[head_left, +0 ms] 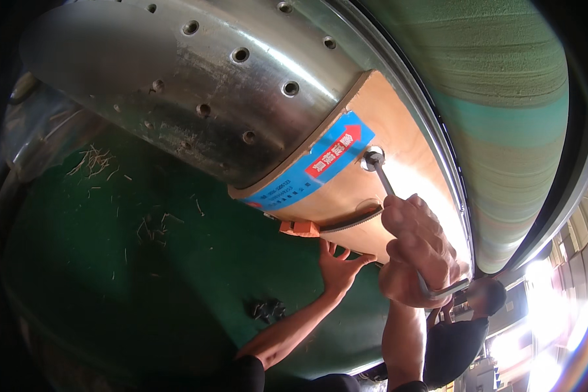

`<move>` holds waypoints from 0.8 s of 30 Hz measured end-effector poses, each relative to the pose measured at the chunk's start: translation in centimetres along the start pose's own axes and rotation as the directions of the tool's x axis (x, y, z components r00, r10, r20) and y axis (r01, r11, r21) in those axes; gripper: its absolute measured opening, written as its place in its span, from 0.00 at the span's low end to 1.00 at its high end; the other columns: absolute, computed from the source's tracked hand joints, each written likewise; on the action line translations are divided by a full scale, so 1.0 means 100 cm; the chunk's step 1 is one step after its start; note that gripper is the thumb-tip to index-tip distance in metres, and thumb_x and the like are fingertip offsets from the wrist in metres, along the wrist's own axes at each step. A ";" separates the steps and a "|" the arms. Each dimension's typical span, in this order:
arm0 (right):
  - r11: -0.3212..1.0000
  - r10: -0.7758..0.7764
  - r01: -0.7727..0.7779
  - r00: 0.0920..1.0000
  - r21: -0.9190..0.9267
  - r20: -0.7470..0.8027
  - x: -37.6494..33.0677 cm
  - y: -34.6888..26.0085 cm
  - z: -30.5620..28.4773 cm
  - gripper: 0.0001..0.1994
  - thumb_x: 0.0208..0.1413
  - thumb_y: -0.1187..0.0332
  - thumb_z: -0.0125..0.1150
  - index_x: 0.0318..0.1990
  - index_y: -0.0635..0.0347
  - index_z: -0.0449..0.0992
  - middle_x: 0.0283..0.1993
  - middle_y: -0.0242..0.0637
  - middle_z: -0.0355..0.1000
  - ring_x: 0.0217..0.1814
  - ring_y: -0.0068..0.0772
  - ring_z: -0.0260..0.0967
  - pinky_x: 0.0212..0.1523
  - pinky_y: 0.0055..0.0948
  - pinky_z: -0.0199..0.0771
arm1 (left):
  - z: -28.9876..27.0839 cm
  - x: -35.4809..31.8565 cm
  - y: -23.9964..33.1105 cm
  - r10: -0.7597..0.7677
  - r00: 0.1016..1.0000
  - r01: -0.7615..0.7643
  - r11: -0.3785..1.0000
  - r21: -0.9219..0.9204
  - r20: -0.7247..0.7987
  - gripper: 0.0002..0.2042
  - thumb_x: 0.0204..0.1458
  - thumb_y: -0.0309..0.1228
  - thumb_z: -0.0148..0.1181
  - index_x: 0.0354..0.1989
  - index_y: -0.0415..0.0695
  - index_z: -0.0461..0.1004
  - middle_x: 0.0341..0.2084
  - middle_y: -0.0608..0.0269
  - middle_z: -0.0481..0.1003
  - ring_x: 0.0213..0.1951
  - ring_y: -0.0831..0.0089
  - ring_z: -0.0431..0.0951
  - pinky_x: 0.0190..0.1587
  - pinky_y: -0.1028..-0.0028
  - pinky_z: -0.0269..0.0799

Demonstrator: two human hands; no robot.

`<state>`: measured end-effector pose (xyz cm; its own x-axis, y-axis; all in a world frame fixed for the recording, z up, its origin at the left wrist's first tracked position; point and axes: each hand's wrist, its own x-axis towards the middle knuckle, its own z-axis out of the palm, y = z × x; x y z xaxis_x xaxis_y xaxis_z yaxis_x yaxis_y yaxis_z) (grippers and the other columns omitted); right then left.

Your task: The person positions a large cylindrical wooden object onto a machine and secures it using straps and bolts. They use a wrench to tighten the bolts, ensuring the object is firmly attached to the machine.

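Observation:
My right hand is closed round a bent metal wrench. The wrench's tip reaches into a round bolt hole in a curved wooden die board; its angled other end sticks out below my fist. My left hand has its fingers and thumb spread at the board's lower edge, close to an orange block. A blue label with a red arrow is stuck on the board, and a curved toothed blade stands out of it.
The board lies against a large steel cylinder with several bolt holes. A green roller runs along the right. Below, scraps and a small dark object lie on a green surface. Another person is at the lower right.

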<state>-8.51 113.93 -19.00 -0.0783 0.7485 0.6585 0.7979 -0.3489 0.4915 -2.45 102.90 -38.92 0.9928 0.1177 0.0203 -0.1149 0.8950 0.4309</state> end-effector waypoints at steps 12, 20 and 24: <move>0.989 0.054 -0.034 0.990 0.147 -0.130 -0.016 0.006 0.016 0.14 0.64 0.70 0.51 0.47 0.78 0.72 0.43 0.59 0.77 0.48 0.55 0.78 0.54 0.48 0.76 | 0.010 -0.006 0.017 0.097 0.995 -0.096 0.982 -0.161 -0.003 0.52 0.28 0.21 0.81 0.65 0.39 0.51 0.61 0.52 0.62 0.63 0.63 0.63 0.63 0.52 0.65; 0.998 0.019 -0.025 0.996 -0.065 -0.085 -0.008 -0.004 0.006 0.06 0.57 0.81 0.56 0.42 0.67 0.70 0.35 0.51 0.79 0.45 0.51 0.79 0.54 0.50 0.76 | 0.001 0.000 0.004 0.061 0.998 -0.060 0.982 -0.178 0.001 0.53 0.28 0.21 0.81 0.66 0.39 0.50 0.61 0.53 0.63 0.63 0.63 0.64 0.63 0.52 0.65; 1.000 0.004 -0.007 0.992 -0.025 -0.128 -0.003 0.003 0.008 0.14 0.53 0.83 0.60 0.47 0.69 0.67 0.36 0.59 0.77 0.41 0.48 0.80 0.46 0.44 0.82 | 0.004 -0.004 0.003 0.060 0.998 -0.056 0.988 -0.142 0.029 0.54 0.28 0.22 0.81 0.66 0.39 0.50 0.61 0.53 0.63 0.63 0.63 0.64 0.63 0.52 0.65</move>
<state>-7.73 114.02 -19.51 -0.1508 0.6688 0.7280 0.7835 -0.3682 0.5005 -2.86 102.98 -38.39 0.9846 0.1590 0.0728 -0.1736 0.9390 0.2970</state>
